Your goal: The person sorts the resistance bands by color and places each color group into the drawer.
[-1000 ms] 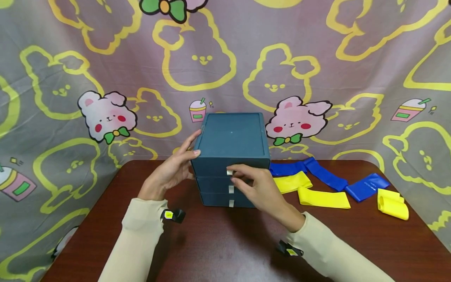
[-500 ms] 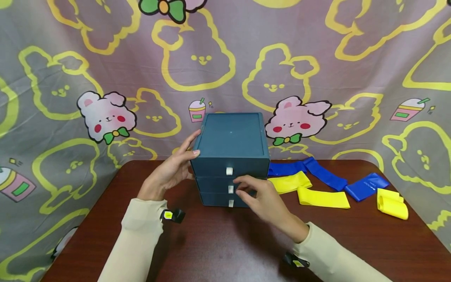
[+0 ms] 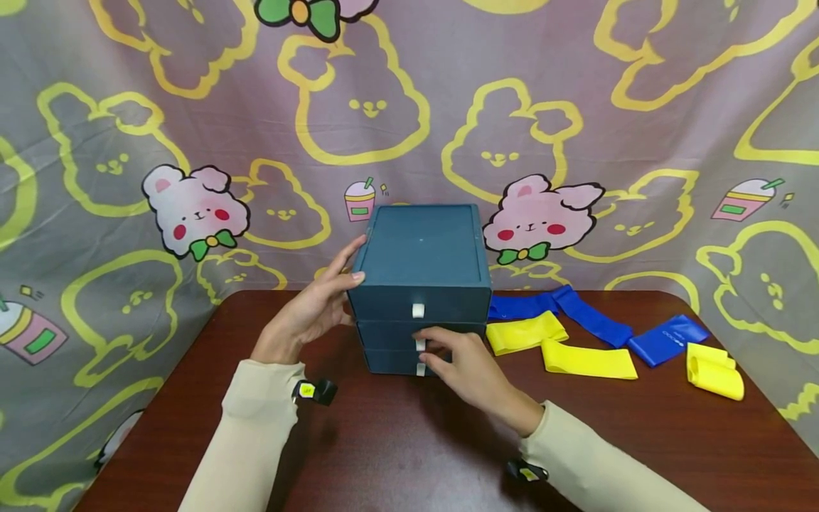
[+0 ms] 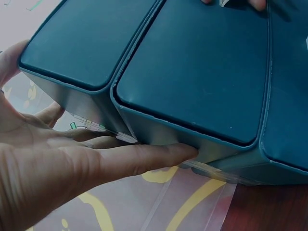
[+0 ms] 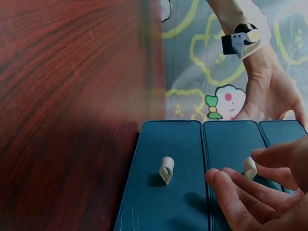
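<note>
A dark teal drawer cabinet (image 3: 422,245) with three drawers stands on the table, all drawers closed. Each drawer front carries a small white pull tab. My left hand (image 3: 313,309) lies against the cabinet's left side, its extended fingers touching the wall in the left wrist view. At the middle drawer is my right hand (image 3: 470,370), thumb and forefinger spread apart. In the right wrist view the middle pull tab (image 5: 250,168) sits between those fingertips, with a gap visible. Below it the bottom pull tab (image 5: 166,169) is untouched, as is the top pull tab (image 3: 418,311).
To the cabinet's right lie flat blue bands (image 3: 591,316) and yellow bands (image 3: 590,359). A rolled yellow band (image 3: 714,371) is near the table's right edge. Behind the brown table (image 3: 377,441) hangs a patterned cloth (image 3: 409,71).
My right hand has left the top drawer's tab, drawn back a little, then moved down and in to the middle tab. The left hand and cabinet stay in place.
</note>
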Action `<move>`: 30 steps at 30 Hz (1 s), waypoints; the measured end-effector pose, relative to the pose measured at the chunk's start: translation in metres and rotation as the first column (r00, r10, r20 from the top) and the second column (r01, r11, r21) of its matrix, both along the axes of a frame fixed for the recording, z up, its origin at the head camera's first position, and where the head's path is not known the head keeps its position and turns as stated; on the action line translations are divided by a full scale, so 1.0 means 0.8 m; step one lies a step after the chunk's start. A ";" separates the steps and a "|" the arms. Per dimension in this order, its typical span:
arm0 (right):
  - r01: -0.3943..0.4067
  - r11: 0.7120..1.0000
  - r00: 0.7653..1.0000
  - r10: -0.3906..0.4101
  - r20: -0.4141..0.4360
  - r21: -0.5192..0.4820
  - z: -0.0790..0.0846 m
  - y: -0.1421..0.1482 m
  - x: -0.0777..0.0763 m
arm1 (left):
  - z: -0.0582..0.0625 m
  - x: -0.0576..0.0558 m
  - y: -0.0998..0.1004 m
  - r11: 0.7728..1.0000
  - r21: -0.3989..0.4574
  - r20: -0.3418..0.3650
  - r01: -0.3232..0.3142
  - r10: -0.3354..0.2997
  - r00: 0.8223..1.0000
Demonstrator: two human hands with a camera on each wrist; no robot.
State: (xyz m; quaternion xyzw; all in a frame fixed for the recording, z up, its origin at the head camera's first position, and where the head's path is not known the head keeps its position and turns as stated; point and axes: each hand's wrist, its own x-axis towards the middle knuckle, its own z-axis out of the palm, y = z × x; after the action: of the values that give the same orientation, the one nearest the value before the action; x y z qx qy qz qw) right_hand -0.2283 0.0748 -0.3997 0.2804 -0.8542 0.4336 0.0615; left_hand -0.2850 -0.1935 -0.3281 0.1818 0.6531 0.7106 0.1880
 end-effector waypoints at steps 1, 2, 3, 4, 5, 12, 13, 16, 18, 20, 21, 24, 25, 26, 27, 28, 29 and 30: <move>-0.002 1.000 1.000 0.002 0.006 0.001 0.000 -0.001 -0.001 | 0.000 -0.001 0.000 1.000 0.000 -0.001 0.000 0.000 1.000; -0.004 1.000 1.000 0.004 0.010 0.001 -0.001 -0.001 -0.001 | -0.001 -0.001 0.000 1.000 -0.001 -0.001 -0.001 0.001 1.000; -0.004 1.000 1.000 0.004 0.012 0.000 -0.001 -0.002 -0.002 | -0.001 -0.001 0.000 1.000 -0.002 -0.003 0.000 0.000 1.000; -0.003 1.000 1.000 0.003 0.016 -0.001 -0.002 -0.002 -0.003 | -0.002 -0.002 0.000 1.000 -0.003 -0.004 0.002 -0.002 1.000; 0.000 1.000 1.000 0.000 0.020 -0.002 -0.002 -0.003 -0.003 | -0.002 -0.002 0.000 1.000 -0.003 -0.004 0.002 -0.002 1.000; 0.022 1.000 0.998 -0.021 0.052 -0.020 -0.002 -0.004 -0.005 | -0.001 -0.002 0.001 1.000 -0.007 -0.003 -0.006 0.006 1.000; 0.024 1.000 0.998 -0.023 0.054 -0.019 -0.002 -0.004 -0.004 | -0.001 -0.002 0.000 1.000 -0.007 -0.003 -0.005 0.005 1.000; 0.022 1.000 0.999 -0.022 0.049 -0.010 -0.001 -0.005 -0.002 | -0.001 -0.001 0.000 1.000 -0.008 -0.003 -0.009 0.009 1.000; 0.017 1.000 0.999 -0.017 0.043 -0.005 -0.002 -0.004 0.001 | -0.001 -0.002 0.000 1.000 -0.005 0.000 -0.010 0.010 1.000; 0.007 1.000 0.999 -0.007 0.042 -0.002 -0.002 -0.004 0.005 | -0.001 -0.002 -0.001 1.000 0.000 0.002 -0.008 0.008 1.000; 0.002 1.000 0.999 -0.002 0.043 -0.001 -0.002 -0.004 0.007 | -0.001 -0.002 -0.001 1.000 0.003 0.002 -0.005 0.005 1.000; -0.016 1.000 0.999 0.016 0.046 -0.003 -0.003 -0.003 0.016 | 0.000 -0.002 -0.001 1.000 0.011 0.005 -0.002 0.002 1.000; -0.022 1.000 0.999 0.022 0.044 -0.003 -0.003 -0.002 0.019 | 0.000 -0.001 -0.001 1.000 0.010 0.004 -0.003 0.003 1.000; -0.028 1.000 0.999 0.028 0.042 -0.002 -0.004 -0.002 0.023 | 0.000 -0.001 -0.001 1.000 0.009 0.006 -0.007 0.007 1.000; -0.033 0.999 0.998 0.033 0.045 -0.006 -0.004 -0.001 0.026 | 0.000 -0.001 -0.001 1.000 0.007 0.006 -0.011 0.011 1.000; -0.039 0.999 0.998 0.040 0.045 -0.008 -0.004 -0.001 0.030 | 0.000 -0.001 0.000 1.000 0.007 0.008 -0.013 0.013 1.000; -0.045 0.999 0.998 0.045 0.047 -0.011 -0.004 0.000 0.034 | -0.001 -0.001 0.000 1.000 0.007 0.008 -0.014 0.014 1.000; -0.050 0.999 0.997 0.051 0.053 -0.012 -0.004 0.000 0.038 | 0.000 -0.001 0.000 1.000 0.007 0.009 -0.016 0.016 1.000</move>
State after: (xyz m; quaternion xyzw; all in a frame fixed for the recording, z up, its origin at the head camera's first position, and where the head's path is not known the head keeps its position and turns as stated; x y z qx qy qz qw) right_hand -0.1980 0.0749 -0.4027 0.2898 -0.8459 0.4468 0.0291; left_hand -0.2859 -0.1933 -0.3285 0.1741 0.6512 0.7153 0.1846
